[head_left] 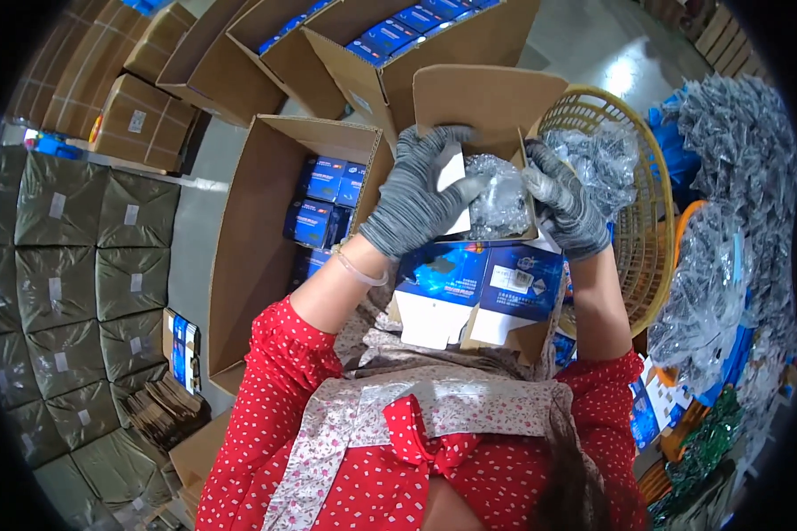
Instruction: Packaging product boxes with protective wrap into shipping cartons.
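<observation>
In front of my body stands an open blue-and-white printed carton, its front flaps folded down toward me. Inside it sits a lump wrapped in clear crinkled plastic; what the plastic covers I cannot make out. My left hand, in a grey striped glove, is closed on the carton's white left flap, thumb over the inner side. On the opposite side, my gloved right hand grips the carton's right wall, its thumb near the plastic. Behind both hands rises a brown cardboard flap.
A tall brown box on the left holds several blue cartons. More boxes with blue cartons stand at the back. A yellow plastic basket with plastic-wrapped pieces is on the right, beside a heap of clear plastic bags. Wrapped green bales line the far left.
</observation>
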### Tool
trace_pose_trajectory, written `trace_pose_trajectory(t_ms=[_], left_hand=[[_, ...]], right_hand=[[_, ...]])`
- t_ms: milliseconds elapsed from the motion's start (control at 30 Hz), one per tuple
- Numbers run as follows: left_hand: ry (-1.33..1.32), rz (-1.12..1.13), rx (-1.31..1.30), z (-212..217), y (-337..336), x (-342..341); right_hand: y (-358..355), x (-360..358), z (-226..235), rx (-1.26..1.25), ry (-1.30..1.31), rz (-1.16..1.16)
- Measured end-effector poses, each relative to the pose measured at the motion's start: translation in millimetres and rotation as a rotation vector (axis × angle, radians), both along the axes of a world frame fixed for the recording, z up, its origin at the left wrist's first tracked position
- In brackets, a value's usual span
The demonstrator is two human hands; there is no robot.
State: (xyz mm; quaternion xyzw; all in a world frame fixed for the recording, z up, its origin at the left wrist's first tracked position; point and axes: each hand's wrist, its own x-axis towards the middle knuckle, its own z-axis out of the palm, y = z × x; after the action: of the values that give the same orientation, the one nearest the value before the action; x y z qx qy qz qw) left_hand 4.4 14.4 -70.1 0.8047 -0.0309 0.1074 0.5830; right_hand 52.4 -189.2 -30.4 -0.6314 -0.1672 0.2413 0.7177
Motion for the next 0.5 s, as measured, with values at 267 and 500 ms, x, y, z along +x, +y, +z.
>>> trace_pose_trajectory(t_ms=[267, 500], left_hand=[[0.083, -0.049, 0.359, 24, -14, 0], [-0.199, 0.091, -0.345, 4, -10, -13]], right_hand=[[8, -7, -34, -0.212, -0.076, -0.172], [10, -5, -48, -0.249, -0.457, -0.223]])
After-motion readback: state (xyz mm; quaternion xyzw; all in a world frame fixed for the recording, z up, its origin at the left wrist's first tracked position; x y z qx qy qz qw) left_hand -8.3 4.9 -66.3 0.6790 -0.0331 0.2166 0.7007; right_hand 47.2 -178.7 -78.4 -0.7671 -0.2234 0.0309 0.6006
